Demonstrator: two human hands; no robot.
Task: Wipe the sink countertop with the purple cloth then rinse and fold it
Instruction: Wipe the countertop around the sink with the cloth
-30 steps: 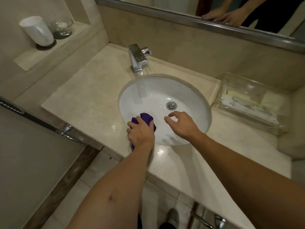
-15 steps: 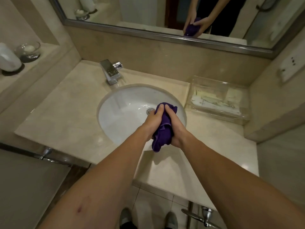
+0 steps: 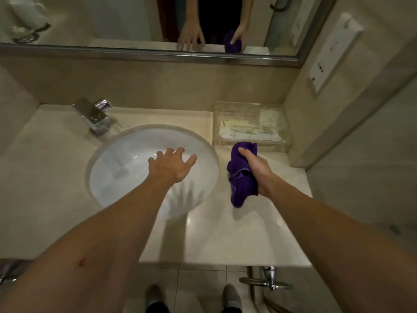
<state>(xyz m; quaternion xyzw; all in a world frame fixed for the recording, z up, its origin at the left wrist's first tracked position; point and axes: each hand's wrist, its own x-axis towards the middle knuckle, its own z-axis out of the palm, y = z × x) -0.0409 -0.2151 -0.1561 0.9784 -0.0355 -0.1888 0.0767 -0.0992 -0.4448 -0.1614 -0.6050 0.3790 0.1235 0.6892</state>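
Purple cloth (image 3: 242,177) sits bunched in the right hand (image 3: 259,170), over the countertop (image 3: 225,233) beside the sink (image 3: 135,159), seemingly poised for wiping. Left hand (image 3: 172,164) hovers spread and empty above the basin.

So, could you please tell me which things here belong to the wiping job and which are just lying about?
Job: purple cloth gripped by right hand; countertop; sink; faucet; left hand, open over the sink.
Lying about: clear box; mirror; wall socket.

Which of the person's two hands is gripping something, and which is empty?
The right hand grips the bunched purple cloth above the beige marble countertop. The left hand holds nothing, its fingers spread over the white oval sink basin.
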